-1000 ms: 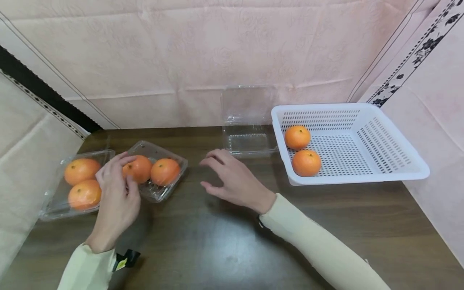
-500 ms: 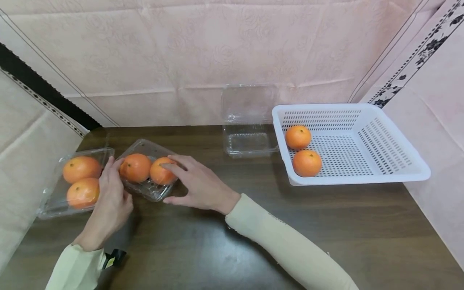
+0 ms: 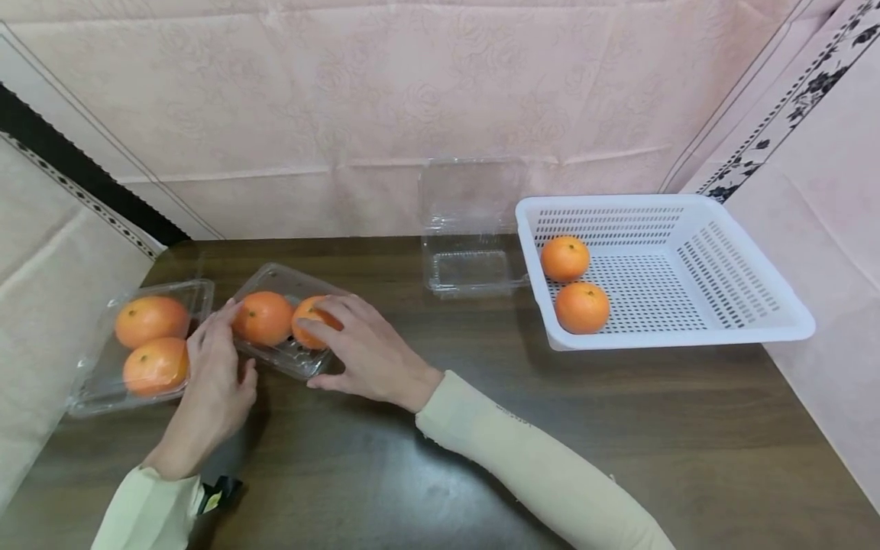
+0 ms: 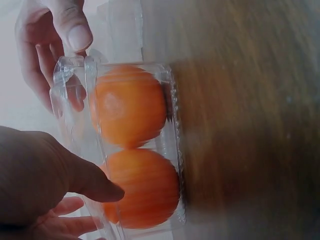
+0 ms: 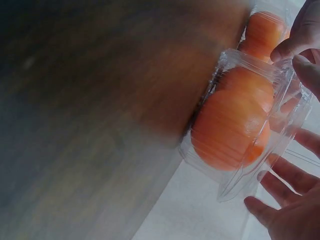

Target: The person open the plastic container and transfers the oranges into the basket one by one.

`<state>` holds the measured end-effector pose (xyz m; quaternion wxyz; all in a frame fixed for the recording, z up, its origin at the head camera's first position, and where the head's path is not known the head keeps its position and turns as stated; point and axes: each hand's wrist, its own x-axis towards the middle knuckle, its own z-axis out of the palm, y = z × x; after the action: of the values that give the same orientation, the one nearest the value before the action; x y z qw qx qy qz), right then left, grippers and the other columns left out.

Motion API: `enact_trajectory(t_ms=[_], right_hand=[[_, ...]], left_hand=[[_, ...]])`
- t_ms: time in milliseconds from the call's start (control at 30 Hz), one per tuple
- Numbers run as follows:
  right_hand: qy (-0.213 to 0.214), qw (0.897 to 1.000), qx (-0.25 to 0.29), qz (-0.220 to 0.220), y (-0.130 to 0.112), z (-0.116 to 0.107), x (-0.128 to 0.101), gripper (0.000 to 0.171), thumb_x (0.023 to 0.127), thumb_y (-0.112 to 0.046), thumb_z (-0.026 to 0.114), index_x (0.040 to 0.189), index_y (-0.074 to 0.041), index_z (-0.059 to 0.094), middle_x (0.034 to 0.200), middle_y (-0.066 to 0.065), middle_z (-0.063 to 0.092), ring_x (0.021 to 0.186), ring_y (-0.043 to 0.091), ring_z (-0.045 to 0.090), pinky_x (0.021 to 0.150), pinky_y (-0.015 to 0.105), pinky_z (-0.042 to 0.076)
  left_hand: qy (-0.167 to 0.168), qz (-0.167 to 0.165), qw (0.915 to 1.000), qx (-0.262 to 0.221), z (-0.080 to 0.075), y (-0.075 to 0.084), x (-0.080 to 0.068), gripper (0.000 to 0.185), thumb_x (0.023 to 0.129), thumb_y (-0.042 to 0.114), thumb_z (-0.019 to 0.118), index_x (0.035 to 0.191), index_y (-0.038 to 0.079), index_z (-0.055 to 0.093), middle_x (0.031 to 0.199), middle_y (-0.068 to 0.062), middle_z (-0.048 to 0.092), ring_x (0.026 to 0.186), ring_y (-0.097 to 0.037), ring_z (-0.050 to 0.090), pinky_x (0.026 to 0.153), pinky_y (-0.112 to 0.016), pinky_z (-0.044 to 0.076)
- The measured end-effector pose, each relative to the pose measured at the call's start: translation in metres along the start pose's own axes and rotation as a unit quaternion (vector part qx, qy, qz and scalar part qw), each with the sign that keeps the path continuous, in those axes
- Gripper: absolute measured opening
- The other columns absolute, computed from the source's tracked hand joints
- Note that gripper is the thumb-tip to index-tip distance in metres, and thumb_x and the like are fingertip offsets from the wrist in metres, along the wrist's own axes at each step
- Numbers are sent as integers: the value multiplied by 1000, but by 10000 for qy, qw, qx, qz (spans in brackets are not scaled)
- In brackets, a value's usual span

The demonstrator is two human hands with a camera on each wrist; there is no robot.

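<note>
A clear clamshell box (image 3: 289, 359) with two oranges (image 3: 263, 318) lies at the left of the dark wooden table (image 3: 481, 428). My left hand (image 3: 234, 344) holds its left end, the thumb (image 4: 100, 184) lying against the plastic by the nearer orange (image 4: 145, 190). My right hand (image 3: 337, 344) is curled over the right end and covers much of the second orange (image 3: 309, 317). In the right wrist view the box (image 5: 240, 125) is close up, with my right hand's fingers (image 5: 285, 205) beside its open-looking edge.
A second clamshell (image 3: 103, 389) holding two oranges (image 3: 151, 321) sits at the far left edge. An empty open clamshell (image 3: 470, 263) stands at the back centre. The white perforated basket (image 3: 729, 321) at the right holds two oranges (image 3: 581, 307). Pink cloth walls surround the table.
My right hand moved left from the table's middle onto the right end of the clamshell. My left hand shifted from the left orange to the box's left edge.
</note>
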<state>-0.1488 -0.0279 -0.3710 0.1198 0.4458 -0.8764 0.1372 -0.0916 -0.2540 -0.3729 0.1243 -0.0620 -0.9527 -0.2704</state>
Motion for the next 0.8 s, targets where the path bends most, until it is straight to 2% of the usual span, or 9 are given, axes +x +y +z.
enact_trajectory(t_ms=[200,433,600,700,800], right_hand=[[-45,9999,135,84,5,-7,-13,69,87,-59,75,144,-25,56,149,5,49,147,26,38,125,44,36],[-49,9995,293,-55,20,-18,-36,61,88,-55,75,140,-26,60,148,5,48,145,25,38,120,43,43],[42,9985,545,-44,30,-25,-58,60,87,-51,78,138,-23,61,147,5,49,143,25,39,119,43,44],[95,9985,544,-10,35,-30,-71,63,86,-51,79,138,-22,60,146,6,51,141,25,40,117,43,45],[99,9987,506,34,39,-34,-83,64,86,-51,79,139,-22,59,144,5,52,138,24,41,114,41,47]], left_hand=[[52,201,9997,-122,3,11,-1,86,81,-20,66,154,-6,24,153,-37,35,137,-54,28,112,-71,23],[273,819,9962,-92,13,24,-3,90,73,-14,83,148,-6,35,145,-35,45,126,-48,36,95,-57,31],[272,869,9958,-76,20,33,-3,89,70,-6,89,145,-2,41,141,-30,47,115,-43,37,86,-48,31],[82,755,9970,-147,23,38,-1,93,68,2,94,146,2,41,140,-29,42,117,-45,32,88,-55,31],[-325,635,9968,-367,25,42,1,97,70,11,95,148,5,38,150,-30,30,131,-50,23,97,-69,35]])
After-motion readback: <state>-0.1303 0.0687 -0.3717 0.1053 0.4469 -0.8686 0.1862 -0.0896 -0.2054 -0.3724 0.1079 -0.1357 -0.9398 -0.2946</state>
